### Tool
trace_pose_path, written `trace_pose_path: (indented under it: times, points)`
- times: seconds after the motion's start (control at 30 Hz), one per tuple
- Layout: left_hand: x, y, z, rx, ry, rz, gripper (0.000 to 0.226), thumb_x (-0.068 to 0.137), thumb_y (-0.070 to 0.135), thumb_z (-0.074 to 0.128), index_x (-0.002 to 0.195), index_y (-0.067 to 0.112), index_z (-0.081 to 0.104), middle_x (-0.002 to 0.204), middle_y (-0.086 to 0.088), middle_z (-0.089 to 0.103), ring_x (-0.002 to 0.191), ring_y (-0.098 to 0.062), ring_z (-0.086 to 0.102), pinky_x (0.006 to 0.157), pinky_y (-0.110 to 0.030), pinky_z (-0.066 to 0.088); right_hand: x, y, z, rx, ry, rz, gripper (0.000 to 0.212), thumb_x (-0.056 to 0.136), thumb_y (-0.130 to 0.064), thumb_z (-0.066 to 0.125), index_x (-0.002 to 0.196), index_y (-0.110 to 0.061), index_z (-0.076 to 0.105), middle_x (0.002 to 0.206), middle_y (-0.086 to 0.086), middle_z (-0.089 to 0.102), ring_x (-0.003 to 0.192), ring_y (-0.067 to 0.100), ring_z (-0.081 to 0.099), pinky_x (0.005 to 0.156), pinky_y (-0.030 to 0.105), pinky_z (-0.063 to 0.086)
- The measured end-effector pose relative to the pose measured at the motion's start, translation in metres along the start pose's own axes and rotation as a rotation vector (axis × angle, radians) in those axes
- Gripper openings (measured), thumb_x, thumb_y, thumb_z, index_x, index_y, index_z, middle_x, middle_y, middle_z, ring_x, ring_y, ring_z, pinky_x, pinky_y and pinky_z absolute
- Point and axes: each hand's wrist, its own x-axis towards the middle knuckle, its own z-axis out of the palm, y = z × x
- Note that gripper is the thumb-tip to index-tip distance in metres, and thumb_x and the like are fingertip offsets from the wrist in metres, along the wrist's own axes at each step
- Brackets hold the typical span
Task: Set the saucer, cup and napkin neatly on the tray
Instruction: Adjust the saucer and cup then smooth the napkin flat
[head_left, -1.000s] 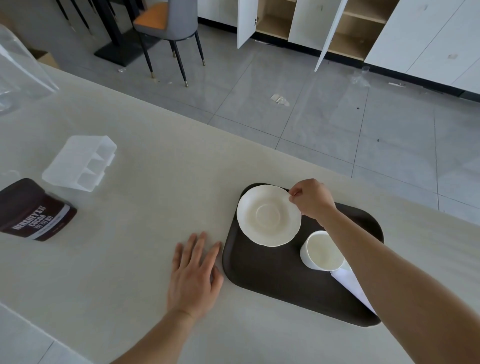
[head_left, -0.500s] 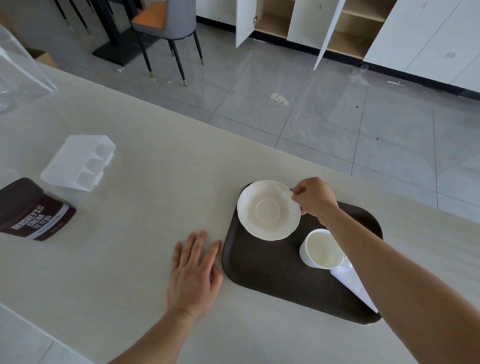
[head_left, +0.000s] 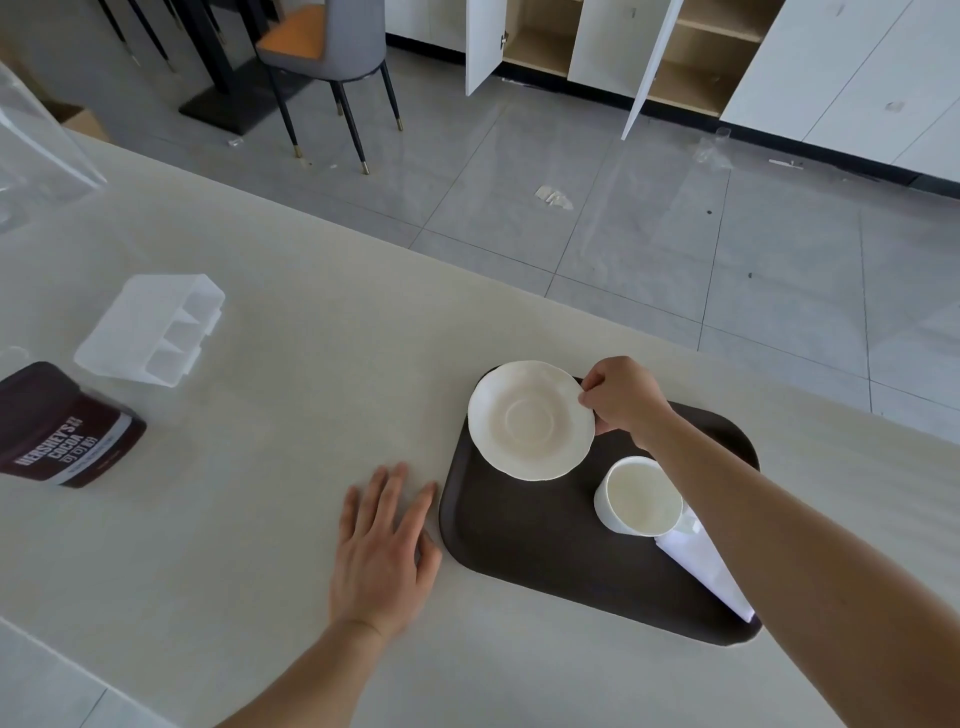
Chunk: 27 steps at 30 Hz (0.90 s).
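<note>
1. The left hand (head_left: 382, 551) is lying palm down on the counter (head_left: 260, 519), just beside the near left corner of the tray (head_left: 530, 540). Its fingers are spread flat and it is holding nothing.
2. The tray, dark brown with rounded corners, is resting on the counter and serving as the landmark for all items below.
3. The napkin (head_left: 706, 571), white and folded to a point, is lying on the near right part of the tray, with its tip reaching the tray's near right rim. The right forearm is crossing above it.
4. The cup (head_left: 638, 496), white and empty, is standing upright on the tray, right of centre, touching the napkin's upper end.
5. The saucer (head_left: 531, 420), white with a wavy rim, is sitting over the far left corner of the tray, its far edge overhanging the tray rim.
6. The right hand (head_left: 626, 397) is pinching the saucer's right rim between thumb and curled fingers, over the far edge of the tray.
7. A brown cocoa pouch (head_left: 65, 428) and a clear plastic divided container (head_left: 150, 330) are lying on the counter well to the left of the tray.
</note>
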Motion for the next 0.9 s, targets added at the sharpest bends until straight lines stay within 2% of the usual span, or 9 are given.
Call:
trace_pose_path:
  times: [0.17, 0.27, 0.33, 0.4, 0.47, 0.6, 0.67, 0.77, 0.9]
  points:
    - [0.0, 0.003, -0.004, -0.007, 0.005, -0.002, 0.053, 0.086, 0.031, 0.043, 0.137, 0.025, 0.053, 0.153, -0.012, 0.04, 0.145, -0.03, 0.03, 0.118, -0.054, 0.023, -0.006, 0.004, -0.007, -0.054, -0.076, -0.083, 0.007, 0.09, -0.014, 0.062, 0.096, -0.012, 0.064, 0.087, 0.003, 0.074, 0.059, 0.021, 0.075, 0.076, 0.04, 0.061]
    - [-0.001, 0.003, -0.005, -0.003, -0.003, -0.009, 0.054, 0.086, 0.032, 0.042, 0.138, 0.025, 0.052, 0.154, -0.012, 0.039, 0.146, -0.03, 0.029, 0.119, -0.054, 0.021, -0.018, 0.019, -0.026, -0.027, 0.002, -0.152, 0.017, 0.092, -0.025, 0.065, 0.105, -0.014, 0.065, 0.081, 0.0, 0.074, 0.065, 0.017, 0.074, 0.079, 0.041, 0.061]
    - [0.0, 0.004, -0.006, 0.002, -0.008, -0.014, 0.054, 0.085, 0.032, 0.041, 0.138, 0.025, 0.052, 0.154, -0.012, 0.039, 0.146, -0.03, 0.029, 0.119, -0.054, 0.021, -0.035, 0.036, -0.043, 0.154, 0.126, -0.148, 0.006, 0.091, -0.02, 0.067, 0.095, -0.016, 0.069, 0.077, 0.002, 0.074, 0.065, 0.019, 0.074, 0.077, 0.045, 0.062]
    - [0.001, 0.005, -0.007, 0.002, -0.007, -0.015, 0.055, 0.085, 0.032, 0.04, 0.137, 0.024, 0.053, 0.153, -0.012, 0.04, 0.145, -0.03, 0.03, 0.118, -0.054, 0.021, -0.06, 0.059, -0.053, 0.252, 0.238, -0.112, 0.017, 0.089, -0.012, 0.064, 0.079, -0.025, 0.071, 0.07, -0.001, 0.074, 0.062, 0.019, 0.074, 0.077, 0.047, 0.062]
    - [0.0, 0.005, -0.007, 0.005, -0.001, -0.011, 0.054, 0.085, 0.032, 0.039, 0.136, 0.023, 0.054, 0.152, -0.013, 0.041, 0.145, -0.031, 0.031, 0.118, -0.054, 0.022, -0.09, 0.08, -0.057, 0.279, 0.284, -0.078, 0.028, 0.086, -0.005, 0.061, 0.074, -0.029, 0.071, 0.07, -0.003, 0.074, 0.064, 0.018, 0.074, 0.078, 0.046, 0.061]
    - [-0.001, 0.005, -0.006, 0.004, 0.008, -0.008, 0.054, 0.086, 0.032, 0.036, 0.136, 0.023, 0.053, 0.153, -0.013, 0.04, 0.145, -0.031, 0.03, 0.119, -0.053, 0.02, -0.137, 0.114, -0.048, 0.142, 0.298, -0.064, 0.046, 0.082, 0.007, 0.054, 0.091, -0.034, 0.072, 0.09, -0.012, 0.074, 0.079, 0.014, 0.07, 0.073, 0.032, 0.053]
    - [-0.001, 0.005, -0.005, -0.004, 0.015, -0.007, 0.054, 0.085, 0.031, 0.035, 0.136, 0.023, 0.054, 0.152, -0.012, 0.04, 0.145, -0.031, 0.029, 0.119, -0.053, 0.02, -0.149, 0.126, -0.039, 0.044, 0.246, -0.062, 0.036, 0.081, 0.0, 0.063, 0.102, -0.028, 0.073, 0.092, -0.012, 0.069, 0.078, 0.001, 0.064, 0.066, 0.019, 0.044]
    - [-0.001, 0.004, -0.003, -0.005, 0.026, 0.005, 0.052, 0.086, 0.03, 0.037, 0.134, 0.022, 0.055, 0.151, -0.013, 0.041, 0.144, -0.033, 0.03, 0.118, -0.054, 0.021, -0.157, 0.133, -0.023, 0.043, 0.241, -0.075, 0.021, 0.08, -0.018, 0.078, 0.098, -0.027, 0.073, 0.085, -0.018, 0.066, 0.075, -0.014, 0.061, 0.062, 0.009, 0.037]
    - [-0.001, 0.001, 0.0, 0.009, 0.037, 0.021, 0.052, 0.085, 0.03, 0.039, 0.134, 0.021, 0.054, 0.151, -0.015, 0.041, 0.143, -0.034, 0.03, 0.118, -0.054, 0.019, -0.157, 0.133, -0.013, -0.02, 0.338, -0.176, 0.014, 0.084, -0.015, 0.077, 0.098, -0.018, 0.078, 0.095, -0.001, 0.071, 0.07, 0.004, 0.064, 0.064, 0.016, 0.042]
